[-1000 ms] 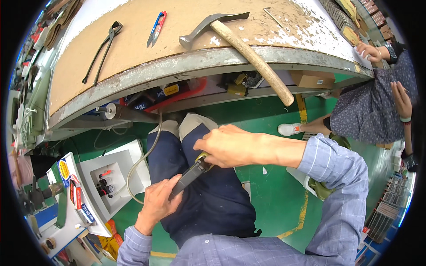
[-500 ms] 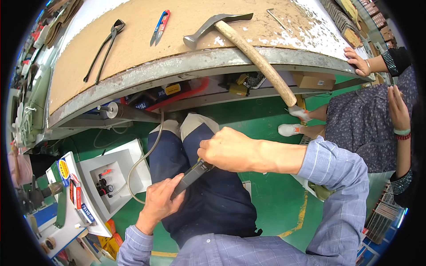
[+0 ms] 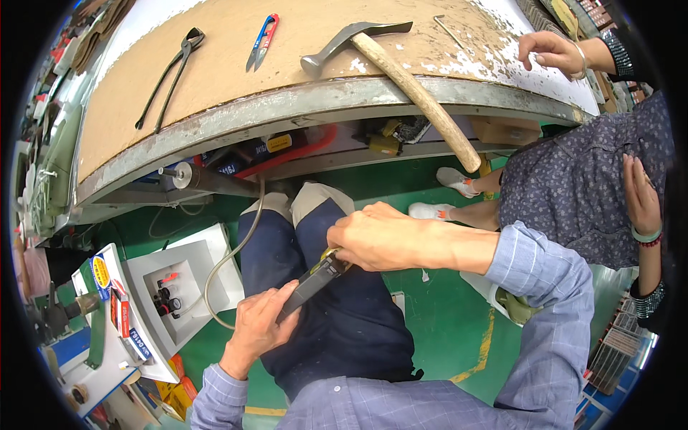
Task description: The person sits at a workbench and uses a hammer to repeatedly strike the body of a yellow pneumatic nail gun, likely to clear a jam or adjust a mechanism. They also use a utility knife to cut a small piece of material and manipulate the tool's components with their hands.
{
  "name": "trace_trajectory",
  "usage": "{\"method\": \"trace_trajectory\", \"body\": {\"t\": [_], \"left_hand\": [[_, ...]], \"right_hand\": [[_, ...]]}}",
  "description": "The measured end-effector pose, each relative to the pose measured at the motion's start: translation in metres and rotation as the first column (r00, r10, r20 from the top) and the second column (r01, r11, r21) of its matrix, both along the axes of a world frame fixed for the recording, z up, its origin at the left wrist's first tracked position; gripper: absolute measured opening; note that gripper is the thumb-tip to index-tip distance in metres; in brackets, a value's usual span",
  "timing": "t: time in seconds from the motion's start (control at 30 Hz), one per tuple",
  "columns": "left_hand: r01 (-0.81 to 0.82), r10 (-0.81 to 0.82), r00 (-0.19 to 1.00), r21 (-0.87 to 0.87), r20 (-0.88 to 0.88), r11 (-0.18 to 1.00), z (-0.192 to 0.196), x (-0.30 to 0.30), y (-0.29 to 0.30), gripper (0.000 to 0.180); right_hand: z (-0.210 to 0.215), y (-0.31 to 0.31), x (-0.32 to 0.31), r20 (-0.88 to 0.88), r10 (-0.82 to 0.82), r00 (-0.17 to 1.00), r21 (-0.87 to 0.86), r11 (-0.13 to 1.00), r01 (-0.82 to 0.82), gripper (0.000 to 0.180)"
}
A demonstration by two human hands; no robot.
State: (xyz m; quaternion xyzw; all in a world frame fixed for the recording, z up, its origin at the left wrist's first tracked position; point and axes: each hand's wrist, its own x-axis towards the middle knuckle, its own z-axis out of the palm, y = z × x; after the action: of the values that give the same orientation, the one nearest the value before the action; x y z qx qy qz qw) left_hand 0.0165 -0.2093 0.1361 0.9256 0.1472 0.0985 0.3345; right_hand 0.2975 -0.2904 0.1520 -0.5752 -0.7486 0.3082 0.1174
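A dark, narrow staple gun (image 3: 312, 282) with a yellow-green part at its far end lies slantwise over my thighs. My left hand (image 3: 259, 328) is closed round its near end, thumb along the top. My right hand (image 3: 376, 236) closes over the far end with curled fingers, hiding most of that end. A thin grey hose (image 3: 211, 276) loops down toward my left wrist; where it joins is hidden. On the bench ahead lie a claw-type hammer (image 3: 416, 93) with a wooden handle, long-handled pincers (image 3: 172, 75) and red-and-blue thread snips (image 3: 263, 43).
The bench's metal edge (image 3: 315, 100) crosses ahead of my knees; the hammer handle overhangs it. A hex key (image 3: 449, 32) lies farther back. At right stands a person (image 3: 573, 179), one hand over the bench. A white cabinet (image 3: 222, 258) and small boxes (image 3: 122, 315) are at left.
My right hand has shifted slightly right and its grip on the tool's far end has changed. The other person has stepped closer, lifting a hand from the bench edge and reaching over the top.
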Motion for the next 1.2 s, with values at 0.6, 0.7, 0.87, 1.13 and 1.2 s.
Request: {"method": "trace_trajectory", "body": {"t": [0.6, 0.7, 0.87, 1.13, 1.2], "left_hand": [[-0.014, 0.016, 0.999, -0.043, 0.039, 0.999, 0.007, 0.007, -0.005, 0.053], [-0.001, 0.005, 0.999, -0.094, 0.047, 0.996, -0.003, 0.000, -0.007, 0.052], [0.045, -0.044, 0.998, -0.037, 0.036, 0.998, -0.001, -0.010, 0.005, 0.059], [0.007, -0.004, 0.999, -0.073, 0.040, 0.997, -0.005, -0.032, -0.007, 0.063], [0.018, -0.017, 0.999, -0.019, 0.052, 1.000, -0.001, -0.027, 0.001, 0.064]], "right_hand": [[0.014, -0.001, -0.002, 0.134, 0.007, 0.991, 0.005, 1.000, -0.008, 0.010], [0.014, 0.001, 0.003, 0.158, 0.061, 0.986, -0.052, 0.997, -0.054, 0.009], [0.023, 0.003, -0.005, 0.183, 0.028, 0.983, 0.057, 0.998, -0.039, 0.014], [0.025, 0.002, -0.021, 0.054, -0.071, 0.996, -0.041, 0.997, 0.073, 0.017], [0.033, -0.001, -0.017, 0.080, -0.036, 0.996, -0.025, 0.999, 0.038, 0.017]]}}
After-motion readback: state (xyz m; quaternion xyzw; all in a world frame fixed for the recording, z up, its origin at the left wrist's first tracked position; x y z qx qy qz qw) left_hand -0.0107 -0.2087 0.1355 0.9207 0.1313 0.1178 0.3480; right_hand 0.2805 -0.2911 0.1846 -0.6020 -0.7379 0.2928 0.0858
